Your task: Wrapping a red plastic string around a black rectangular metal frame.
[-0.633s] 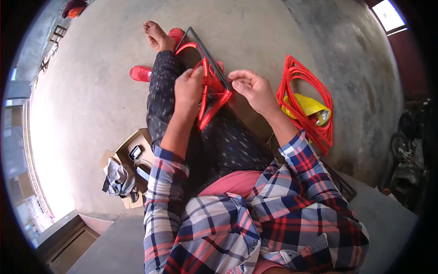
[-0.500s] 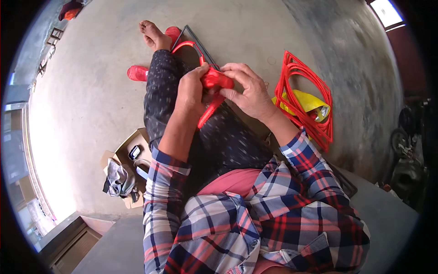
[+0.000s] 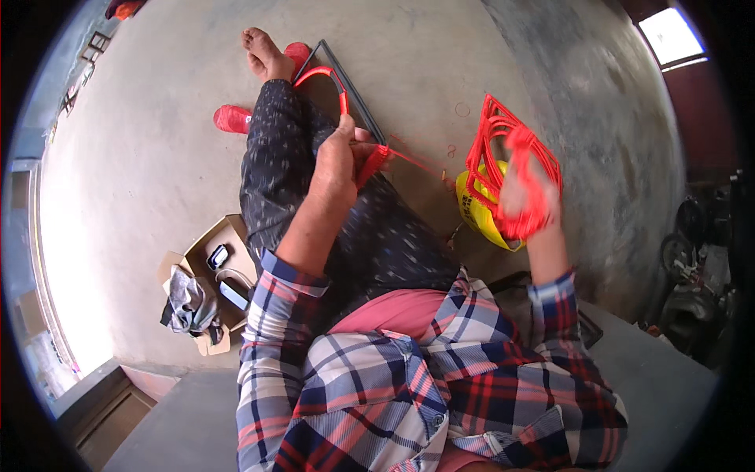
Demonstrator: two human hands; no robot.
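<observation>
My left hand (image 3: 338, 161) is closed around a curved bar wrapped in red cord (image 3: 344, 101), above my thigh. Part of the bar is hidden under the fingers, and its red lower end (image 3: 372, 165) shows beside them. Dark grey bars (image 3: 350, 82) of a frame lie behind it. Out to the right, my right hand (image 3: 528, 189) is smeared by motion, with a bundle of red cord (image 3: 535, 222) in its grip. Thin red strands (image 3: 413, 160) stretch from the left hand toward the right one.
Behind my right hand are several stacked red frames (image 3: 481, 145) and a yellow bag (image 3: 474, 211). An open cardboard box (image 3: 236, 232) on the left holds a grey cloth (image 3: 193, 303) and small items. Red shoes (image 3: 232, 119) lie near my bare foot (image 3: 266, 55).
My right hand has swung away to the right with the red cord bundle, drawing strands out between the hands. My left hand has stayed on the wrapped bar.
</observation>
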